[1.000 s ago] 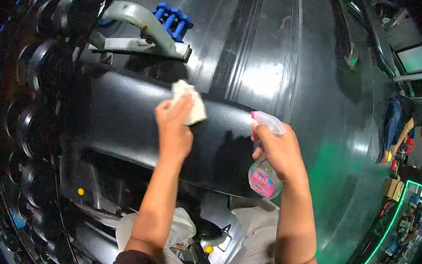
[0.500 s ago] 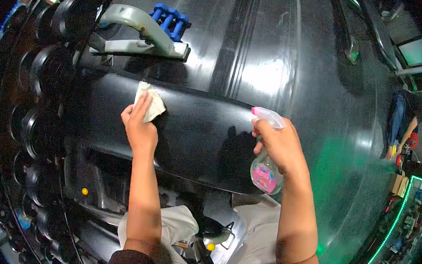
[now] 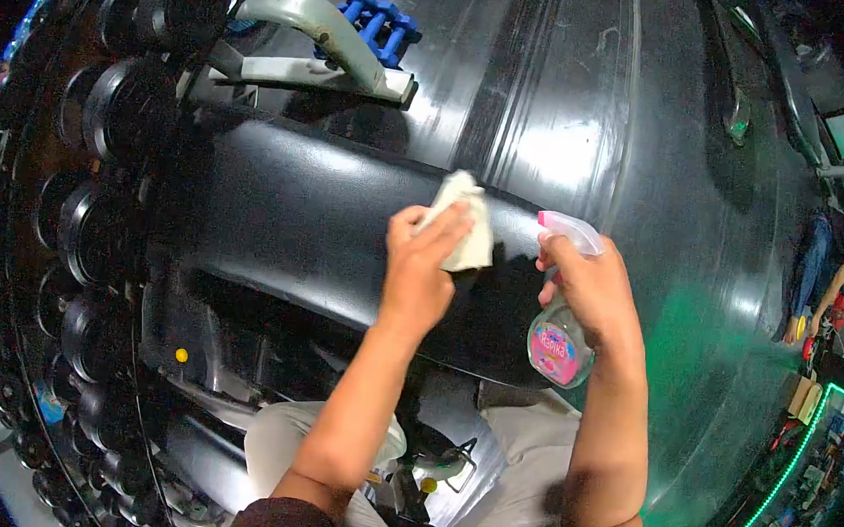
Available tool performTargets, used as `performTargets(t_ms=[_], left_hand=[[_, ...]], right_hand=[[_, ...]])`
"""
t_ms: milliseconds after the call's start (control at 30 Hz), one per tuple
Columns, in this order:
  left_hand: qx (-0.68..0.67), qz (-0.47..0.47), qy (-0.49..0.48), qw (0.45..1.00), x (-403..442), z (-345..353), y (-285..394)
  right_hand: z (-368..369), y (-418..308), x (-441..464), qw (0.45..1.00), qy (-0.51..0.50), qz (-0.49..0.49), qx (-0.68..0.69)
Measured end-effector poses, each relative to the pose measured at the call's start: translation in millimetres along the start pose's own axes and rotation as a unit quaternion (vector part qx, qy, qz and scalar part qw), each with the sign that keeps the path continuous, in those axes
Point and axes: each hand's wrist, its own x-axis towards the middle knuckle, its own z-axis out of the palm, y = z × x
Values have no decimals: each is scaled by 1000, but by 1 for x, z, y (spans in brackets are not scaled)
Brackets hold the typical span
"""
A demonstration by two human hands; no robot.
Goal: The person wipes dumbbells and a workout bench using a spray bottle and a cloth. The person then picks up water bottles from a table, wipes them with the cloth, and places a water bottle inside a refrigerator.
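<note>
Left hand: my left hand (image 3: 427, 264) grasps a pale cloth (image 3: 474, 238), fingers laid over it, thumb side toward the dumbbell rack.
Cloth: bunched under my fingers, over the black bench pad (image 3: 295, 222), nearer its right end than its left; I cannot tell how firmly it presses.
Right hand: my right hand (image 3: 595, 294) is wrapped around the neck of a spray bottle (image 3: 557, 351), fingers at the trigger.
Spray bottle: clear, with a pink label, its pink nozzle tip turned left toward the cloth; it is held up by the pad's right end, well apart from the cloth.
Bench pad: long, smooth and shiny, running crosswise in front of my light trousers (image 3: 527, 443).
Yellow knobs: one (image 3: 181, 355) low on the left, another (image 3: 430, 485) between my legs.
Grey frame: a curved metal piece (image 3: 332, 35) beyond the pad, with blue dumbbells (image 3: 382, 29) just behind it.
Dumbbell rack: rows of black dumbbells (image 3: 119, 117) down the left side.
Floor: dark and glossy (image 3: 690, 187), catching a bright reflection.
Far right: another person (image 3: 818, 268) bends forward, near a green light strip (image 3: 774, 485).
</note>
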Motion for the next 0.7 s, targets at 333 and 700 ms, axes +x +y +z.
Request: performTargets(t_ms=[333,700], left_hand=[[159,-223,186,943,-27,-67,-78],[158,-276,327,890,1,-83,-114]], right_hand=[[32,-2,-8,992,-113,21,44],[80,-4,-6,991,-130,-9,-8]])
